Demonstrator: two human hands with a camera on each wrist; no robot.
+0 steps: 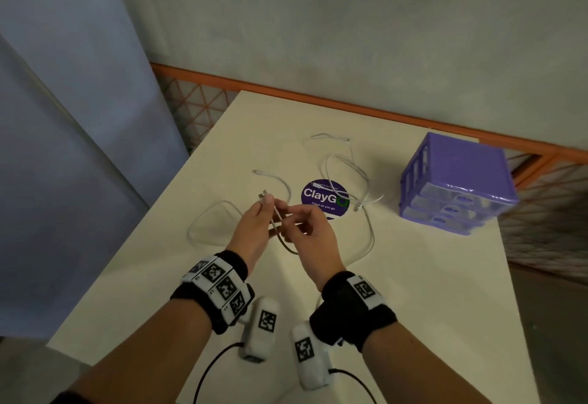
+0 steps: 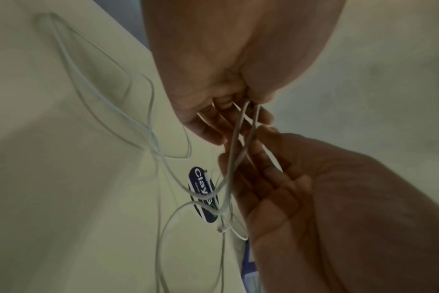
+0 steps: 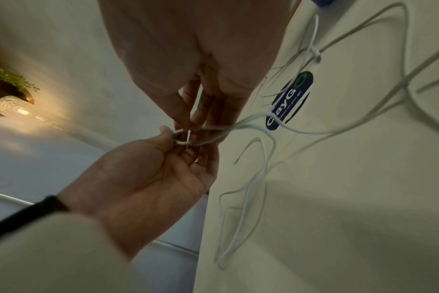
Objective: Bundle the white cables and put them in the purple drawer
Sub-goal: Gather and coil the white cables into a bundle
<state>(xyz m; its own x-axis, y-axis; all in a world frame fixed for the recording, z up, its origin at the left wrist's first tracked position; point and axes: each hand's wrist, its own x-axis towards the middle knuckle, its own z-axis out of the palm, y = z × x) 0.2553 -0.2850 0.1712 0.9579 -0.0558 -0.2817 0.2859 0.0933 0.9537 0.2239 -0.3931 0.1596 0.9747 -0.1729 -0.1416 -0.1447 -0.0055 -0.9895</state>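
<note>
Two white cables sprawl across my table [image 1: 413,276]: one white cable [image 1: 288,193] is pinched in my left hand [image 1: 254,225] and my right hand [image 1: 313,232] above the surface, the other white cable [image 1: 353,165] lies loose beside the shut purple drawer unit [image 1: 458,184].

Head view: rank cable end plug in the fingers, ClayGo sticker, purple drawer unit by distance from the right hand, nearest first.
From the right hand:
1. Cable end plug, up and left, sticking out above the left hand's fingers, which meet the right hand's.
2. ClayGo sticker, flat on the table just beyond the right hand.
3. Purple drawer unit, far right of the table, drawers closed.
</note>
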